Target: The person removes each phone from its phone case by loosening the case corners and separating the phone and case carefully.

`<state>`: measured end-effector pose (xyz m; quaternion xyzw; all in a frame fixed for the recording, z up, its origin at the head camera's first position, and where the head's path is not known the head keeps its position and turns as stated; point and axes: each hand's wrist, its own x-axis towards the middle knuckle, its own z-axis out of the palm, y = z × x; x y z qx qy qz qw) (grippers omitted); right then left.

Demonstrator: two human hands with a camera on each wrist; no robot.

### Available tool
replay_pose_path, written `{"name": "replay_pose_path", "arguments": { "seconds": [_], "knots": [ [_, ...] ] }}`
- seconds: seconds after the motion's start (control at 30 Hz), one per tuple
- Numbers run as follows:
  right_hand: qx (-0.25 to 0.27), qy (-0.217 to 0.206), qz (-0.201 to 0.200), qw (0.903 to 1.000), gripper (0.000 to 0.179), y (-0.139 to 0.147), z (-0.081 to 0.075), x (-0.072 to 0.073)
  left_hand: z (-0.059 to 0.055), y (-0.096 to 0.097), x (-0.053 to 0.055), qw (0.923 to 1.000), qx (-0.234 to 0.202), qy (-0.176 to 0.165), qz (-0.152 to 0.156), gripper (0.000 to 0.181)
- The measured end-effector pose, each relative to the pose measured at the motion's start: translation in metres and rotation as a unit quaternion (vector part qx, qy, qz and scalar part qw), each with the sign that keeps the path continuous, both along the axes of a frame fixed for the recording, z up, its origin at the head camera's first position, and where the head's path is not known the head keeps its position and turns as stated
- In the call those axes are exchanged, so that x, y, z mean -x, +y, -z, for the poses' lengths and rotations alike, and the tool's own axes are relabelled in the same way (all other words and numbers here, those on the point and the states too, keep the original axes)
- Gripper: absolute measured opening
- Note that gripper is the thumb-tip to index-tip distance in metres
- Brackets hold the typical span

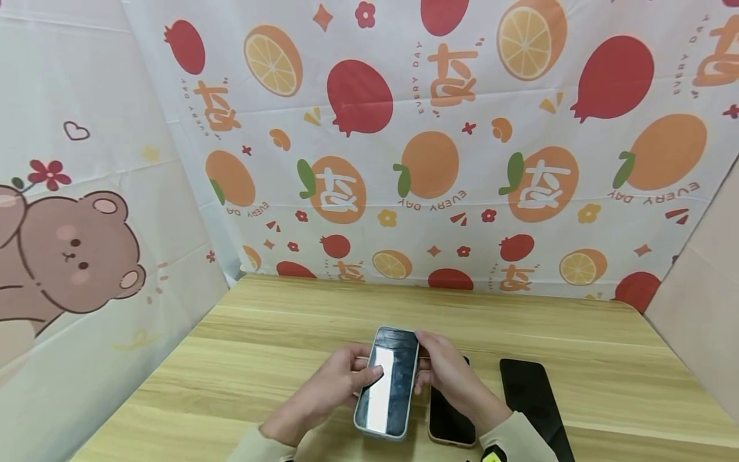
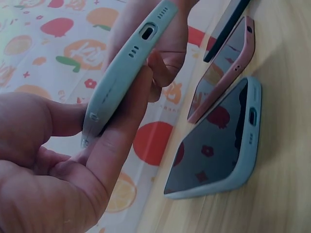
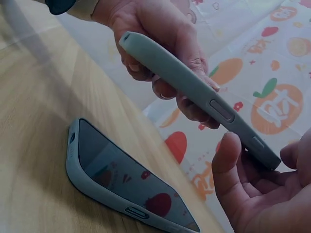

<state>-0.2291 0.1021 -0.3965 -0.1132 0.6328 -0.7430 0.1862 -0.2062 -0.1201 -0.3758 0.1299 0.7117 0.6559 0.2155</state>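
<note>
Your left hand [image 1: 337, 382] grips the phone [image 1: 402, 388] by its left edge, thumb over the front. It lies between your hands, long axis running away, top leaning right. Your right hand [image 1: 453, 377], nearer the top, holds the far right corner.

On wood-grain table [image 1: 242, 359]: 1 green-cased phone [image 2: 214, 145], 1 pink-cased phone [image 1: 447, 420], 1 black phone [image 1: 534, 398].

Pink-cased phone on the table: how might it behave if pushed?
The pink-cased phone lies flat, so it should slide rather than roll or tip. Its straight, slab-like shape suggests it's stiff. The screen's mirror-like reflections hint at glass, probably slippery and fragile.
</note>
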Motion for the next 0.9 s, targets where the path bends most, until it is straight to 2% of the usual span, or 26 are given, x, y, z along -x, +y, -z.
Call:
{"name": "replay_pose_path", "arguments": {
  "seconds": [0.1,0.37,0.57,0.7,0.8,0.9],
  "knots": [
    [0.004,0.002,0.006,1.0000,0.056,0.003,0.002,-0.002,0.000,0.003,-0.001,1.0000,-0.003,-0.003,0.003,0.041],
    [0.046,-0.006,0.025,0.9986,0.046,0.006,0.004,-0.005,0.003,0.007,-0.002,0.9993,-0.027,-0.012,0.024,0.037],
    [0.089,-0.035,0.070,0.9930,0.037,0.001,0.001,-0.010,0.004,0.009,-0.004,0.9976,-0.052,-0.014,0.043,0.035],
    [0.080,-0.018,0.092,0.9924,0.034,-0.005,-0.004,-0.014,0.004,0.012,-0.008,0.9950,-0.076,-0.024,0.060,0.029],
    [0.060,0.006,0.096,0.9935,0.036,-0.005,-0.008,-0.017,0.000,0.013,-0.010,0.9945,-0.080,-0.023,0.063,0.030],
    [0.089,-0.002,0.076,0.9932,0.041,-0.005,-0.013,-0.018,-0.005,0.010,-0.013,0.9961,-0.070,-0.014,0.051,0.032]
  ]
}}
